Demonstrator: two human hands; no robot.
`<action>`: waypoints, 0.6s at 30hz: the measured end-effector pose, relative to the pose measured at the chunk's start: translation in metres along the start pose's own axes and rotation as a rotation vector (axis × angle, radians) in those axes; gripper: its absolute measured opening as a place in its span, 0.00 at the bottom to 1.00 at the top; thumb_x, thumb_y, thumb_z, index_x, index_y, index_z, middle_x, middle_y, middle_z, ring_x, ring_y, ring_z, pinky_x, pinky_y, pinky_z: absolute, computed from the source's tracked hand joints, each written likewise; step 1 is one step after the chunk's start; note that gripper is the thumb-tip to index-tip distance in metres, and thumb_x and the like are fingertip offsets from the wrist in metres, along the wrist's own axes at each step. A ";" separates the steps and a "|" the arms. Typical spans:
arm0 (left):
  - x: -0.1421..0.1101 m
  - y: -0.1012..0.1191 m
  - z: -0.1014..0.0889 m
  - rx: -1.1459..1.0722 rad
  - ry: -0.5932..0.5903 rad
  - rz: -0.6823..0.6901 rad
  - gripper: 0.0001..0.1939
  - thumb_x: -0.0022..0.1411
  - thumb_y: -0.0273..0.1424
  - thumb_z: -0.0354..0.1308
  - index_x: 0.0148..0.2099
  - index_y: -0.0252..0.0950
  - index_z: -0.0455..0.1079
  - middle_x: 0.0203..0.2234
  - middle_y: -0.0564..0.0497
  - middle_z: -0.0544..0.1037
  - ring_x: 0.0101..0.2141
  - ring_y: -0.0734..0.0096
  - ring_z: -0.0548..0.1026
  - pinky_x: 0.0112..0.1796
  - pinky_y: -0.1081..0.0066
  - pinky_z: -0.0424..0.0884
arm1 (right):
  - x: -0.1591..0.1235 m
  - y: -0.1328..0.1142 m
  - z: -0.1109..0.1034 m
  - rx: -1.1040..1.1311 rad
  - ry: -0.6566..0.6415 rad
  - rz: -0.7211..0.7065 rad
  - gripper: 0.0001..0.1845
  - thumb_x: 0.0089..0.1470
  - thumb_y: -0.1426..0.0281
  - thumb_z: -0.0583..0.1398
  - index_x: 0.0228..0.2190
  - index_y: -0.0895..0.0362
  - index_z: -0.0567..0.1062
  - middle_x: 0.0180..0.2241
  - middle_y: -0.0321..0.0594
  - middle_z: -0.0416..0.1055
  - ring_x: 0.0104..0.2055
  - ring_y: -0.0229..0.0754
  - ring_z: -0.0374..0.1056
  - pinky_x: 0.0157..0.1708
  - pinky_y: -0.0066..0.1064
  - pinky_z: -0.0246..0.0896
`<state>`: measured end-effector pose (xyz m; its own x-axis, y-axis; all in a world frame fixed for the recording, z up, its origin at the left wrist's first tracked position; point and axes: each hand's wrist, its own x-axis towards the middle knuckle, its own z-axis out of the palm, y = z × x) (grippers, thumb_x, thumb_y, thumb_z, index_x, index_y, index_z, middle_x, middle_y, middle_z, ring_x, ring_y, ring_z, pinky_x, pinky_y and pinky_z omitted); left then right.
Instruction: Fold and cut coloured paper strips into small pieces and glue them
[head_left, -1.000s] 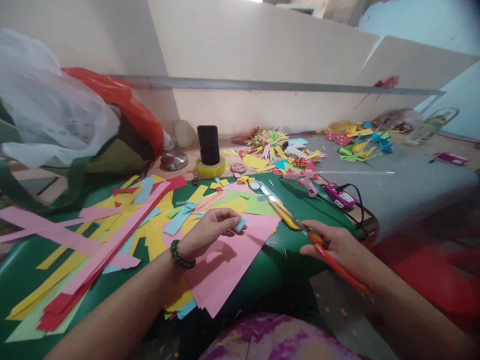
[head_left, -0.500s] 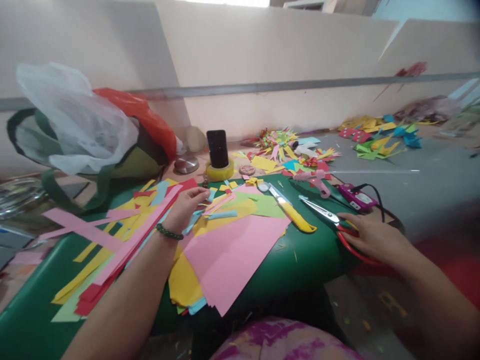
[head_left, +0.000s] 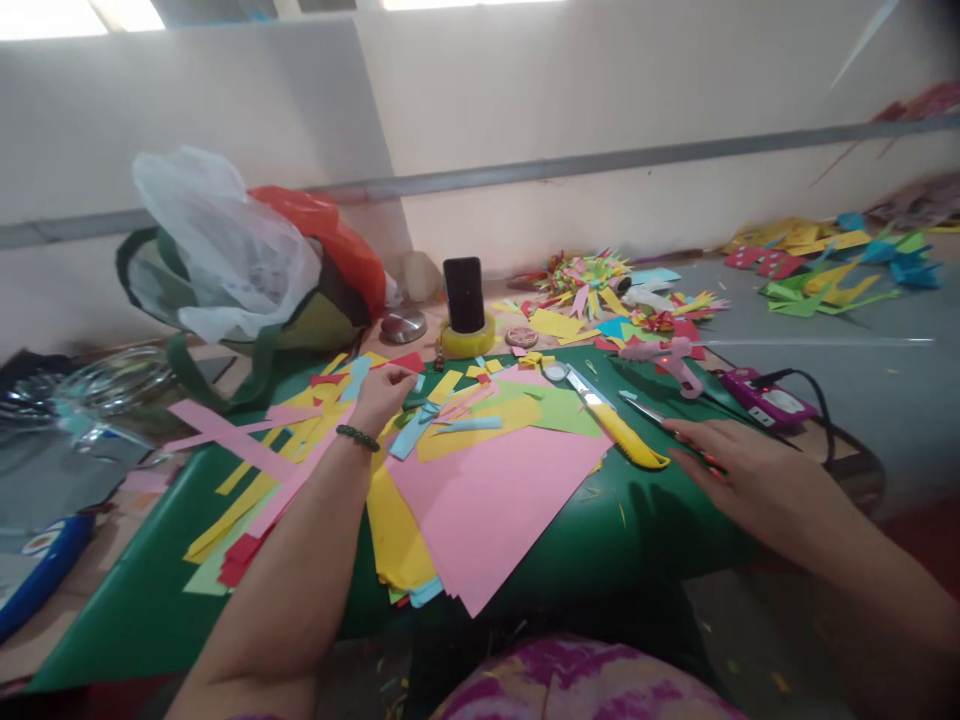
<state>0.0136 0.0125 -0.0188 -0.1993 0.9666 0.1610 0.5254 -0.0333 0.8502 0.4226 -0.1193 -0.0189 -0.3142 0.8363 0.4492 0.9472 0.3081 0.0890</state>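
Observation:
My left hand (head_left: 384, 395), with a dark green bead bracelet (head_left: 357, 437) on its wrist, is closed in a pinch above the paper strips. At its fingertips shows a small blue piece of paper (head_left: 420, 383). My right hand (head_left: 739, 465) is closed round the handles of the scissors (head_left: 649, 412), whose blades are together and point away to the left over the green surface (head_left: 592, 530). Most of the handles are hidden by my fingers. Between my hands lie a stack of pink paper sheets (head_left: 495, 500) and a yellow box cutter (head_left: 622, 430).
A phone (head_left: 464, 295) stands in a yellow tape roll (head_left: 469, 340). Behind the scissors lie a pink glue gun (head_left: 667, 360) and a purple power strip (head_left: 769, 400). A bag (head_left: 322, 310) stands at the back left. Cut paper pieces (head_left: 589, 275) lie along the wall.
My left hand has moved left from above the pink sheets, with the small blue piece. My right hand has moved right and lowered the scissors. The view has turned left.

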 end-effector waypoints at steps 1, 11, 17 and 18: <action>0.002 -0.003 -0.002 0.003 0.027 0.001 0.09 0.43 0.36 0.57 0.22 0.36 0.71 0.18 0.53 0.72 0.25 0.70 0.68 0.28 0.72 0.62 | 0.004 -0.009 0.000 0.050 0.004 -0.064 0.17 0.62 0.64 0.50 0.43 0.55 0.75 0.37 0.43 0.78 0.36 0.44 0.75 0.28 0.32 0.69; 0.000 0.000 -0.041 0.293 -0.475 -0.137 0.07 0.39 0.35 0.59 0.18 0.37 0.71 0.18 0.52 0.73 0.23 0.68 0.70 0.25 0.72 0.62 | 0.029 -0.062 0.022 0.279 -0.134 -0.247 0.15 0.61 0.69 0.53 0.45 0.57 0.74 0.40 0.45 0.78 0.38 0.45 0.76 0.34 0.33 0.72; 0.000 0.003 -0.044 0.554 -0.382 -0.111 0.08 0.42 0.35 0.58 0.16 0.38 0.71 0.16 0.50 0.74 0.25 0.62 0.72 0.27 0.69 0.62 | 0.029 -0.061 0.028 0.307 -0.146 -0.226 0.15 0.61 0.68 0.51 0.45 0.57 0.75 0.40 0.44 0.79 0.37 0.44 0.77 0.34 0.33 0.72; 0.000 0.003 -0.044 0.589 -0.326 -0.101 0.08 0.43 0.34 0.58 0.17 0.38 0.72 0.18 0.49 0.75 0.26 0.60 0.73 0.28 0.68 0.63 | 0.029 -0.061 0.028 0.320 -0.143 -0.226 0.15 0.61 0.68 0.51 0.44 0.56 0.75 0.40 0.43 0.79 0.36 0.43 0.77 0.33 0.32 0.71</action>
<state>-0.0213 0.0015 0.0059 -0.0600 0.9879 -0.1429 0.8985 0.1158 0.4233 0.3541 -0.1011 -0.0356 -0.5388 0.7793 0.3199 0.7928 0.5975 -0.1203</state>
